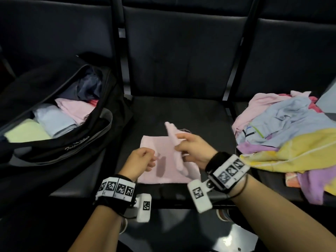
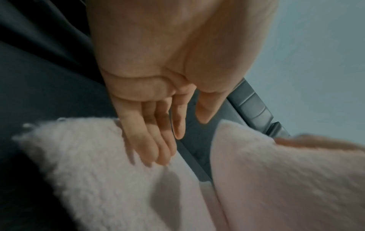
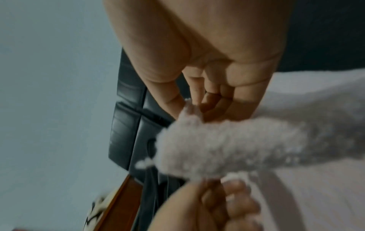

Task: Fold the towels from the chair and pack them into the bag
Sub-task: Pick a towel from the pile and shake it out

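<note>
Fluffy pale-pink towel (image 1: 160, 160), half-folded, one edge lifted

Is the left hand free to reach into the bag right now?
Probably yes: the left hand holds nothing, fingers only over the pink towel, and the bag gapes open beside it, nothing between.

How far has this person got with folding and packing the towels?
Partly done. Several folded towels, yellow-green, pale blue and pink, already lie in the open black bag. In hand: a pink towel lies on the middle seat; the right hand pinches its raised edge for a fold while the left hand hovers over it. Left: a mixed pile of unfolded towels on the right seat.
</note>
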Motion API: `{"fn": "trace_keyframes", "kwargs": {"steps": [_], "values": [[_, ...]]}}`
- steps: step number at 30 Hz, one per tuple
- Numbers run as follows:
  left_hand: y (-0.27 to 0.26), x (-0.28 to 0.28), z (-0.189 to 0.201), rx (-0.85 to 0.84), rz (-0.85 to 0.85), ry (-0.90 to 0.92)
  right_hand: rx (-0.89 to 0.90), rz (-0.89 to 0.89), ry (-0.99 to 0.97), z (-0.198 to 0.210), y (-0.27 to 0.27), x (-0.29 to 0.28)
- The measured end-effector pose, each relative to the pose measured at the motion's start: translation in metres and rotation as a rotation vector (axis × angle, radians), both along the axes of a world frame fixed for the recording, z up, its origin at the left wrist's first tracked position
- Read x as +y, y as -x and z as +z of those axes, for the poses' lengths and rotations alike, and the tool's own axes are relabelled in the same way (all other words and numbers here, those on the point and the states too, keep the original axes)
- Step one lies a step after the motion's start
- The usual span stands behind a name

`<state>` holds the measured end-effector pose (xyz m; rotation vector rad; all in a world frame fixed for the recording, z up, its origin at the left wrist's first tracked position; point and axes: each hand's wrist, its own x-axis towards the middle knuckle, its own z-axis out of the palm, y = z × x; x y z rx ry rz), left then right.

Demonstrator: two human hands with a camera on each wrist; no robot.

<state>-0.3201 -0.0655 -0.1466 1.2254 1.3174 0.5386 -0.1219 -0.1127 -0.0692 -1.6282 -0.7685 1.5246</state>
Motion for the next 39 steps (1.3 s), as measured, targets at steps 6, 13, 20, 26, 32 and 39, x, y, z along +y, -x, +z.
{"fn": "trace_keyframes", "kwargs": {"steps": [6,13,20,26,32,39], "values": [[0.002,0.002,-0.008,0.033,0.075,0.088,-0.093,0.152,0.011,-0.027,0.032,0.002],[-0.006,-0.003,-0.014,0.211,-0.125,-0.184,-0.258,0.183,-0.067,-0.041,-0.012,-0.025],[0.011,0.016,-0.006,0.206,-0.064,-0.294,-0.462,0.337,-0.21,-0.051,-0.01,-0.039],[0.025,0.009,-0.012,0.481,-0.115,-0.282,-0.845,0.653,-0.331,-0.059,0.005,-0.048],[0.006,-0.014,0.006,0.621,-0.299,-0.528,-1.247,0.917,-0.457,-0.069,0.009,-0.054],[-0.018,-0.044,0.002,0.858,-0.558,-0.502,-1.305,0.861,-0.487,-0.08,0.01,-0.053]]}}
